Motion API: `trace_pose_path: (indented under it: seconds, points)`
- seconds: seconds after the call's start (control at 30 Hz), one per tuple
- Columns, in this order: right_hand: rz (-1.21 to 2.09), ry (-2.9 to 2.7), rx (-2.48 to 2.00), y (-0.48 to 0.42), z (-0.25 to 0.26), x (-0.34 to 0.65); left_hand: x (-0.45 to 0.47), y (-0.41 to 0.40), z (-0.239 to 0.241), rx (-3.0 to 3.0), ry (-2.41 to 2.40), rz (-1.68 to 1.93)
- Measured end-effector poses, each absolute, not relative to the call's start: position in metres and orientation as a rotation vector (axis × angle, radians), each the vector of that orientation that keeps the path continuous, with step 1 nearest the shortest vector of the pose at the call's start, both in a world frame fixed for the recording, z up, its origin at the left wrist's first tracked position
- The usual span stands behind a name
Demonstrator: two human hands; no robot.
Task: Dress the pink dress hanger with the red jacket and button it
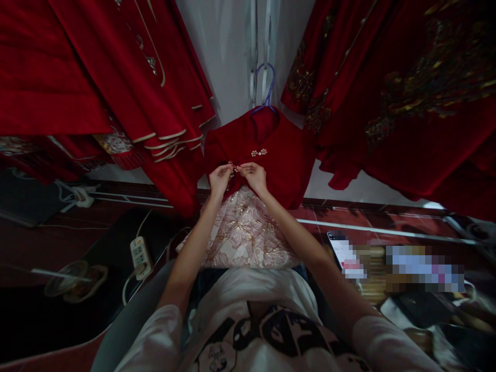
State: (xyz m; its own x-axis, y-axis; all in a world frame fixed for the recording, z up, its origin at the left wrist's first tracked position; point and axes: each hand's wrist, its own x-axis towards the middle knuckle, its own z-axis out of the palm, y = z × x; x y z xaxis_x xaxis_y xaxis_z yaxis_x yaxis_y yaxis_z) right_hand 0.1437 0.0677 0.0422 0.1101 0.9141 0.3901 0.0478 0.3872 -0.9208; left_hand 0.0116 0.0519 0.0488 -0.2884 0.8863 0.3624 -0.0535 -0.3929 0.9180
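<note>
A red garment [290,160] hangs in front of me from a purple hanger [268,88]. Across its upper front sits a beaded flower clasp [259,153]. Lower down and to the left, my left hand [219,179] pinches a second beaded clasp [231,164] between thumb and fingertips. Close beside it, my right hand [254,176] is closed in a pinch at the same clasp, the fingertips of both hands almost touching. Exactly which piece each hand grips is too small to see. Pale floral brocade cloth [248,227] with gold threads spreads below the garment, over my lap.
More red garments [147,103] hang at left, and others with gold embroidery [426,93] at right. A power strip [140,257] and a plastic bowl [67,278] lie on a black surface at left. At right are a phone [343,253] and a dark case [422,309].
</note>
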Motion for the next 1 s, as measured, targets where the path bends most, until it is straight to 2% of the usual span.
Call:
trace_pose_path:
  seconds: [0.47, 0.7, 1.0]
  points:
    - [0.799, -1.279, -1.000, 0.050, 0.050, 0.145, 0.015, 0.042, 0.056, 1.247, 1.129, 1.710]
    - [0.685, -1.324, -1.005, 0.043, 0.054, 0.145, 0.011, 0.041, 0.064, 1.429, 1.223, 1.643]
    - [0.723, -1.284, -1.067, 0.047, 0.056, 0.142, -0.003, 0.042, 0.065, 1.673, 1.322, 1.561]
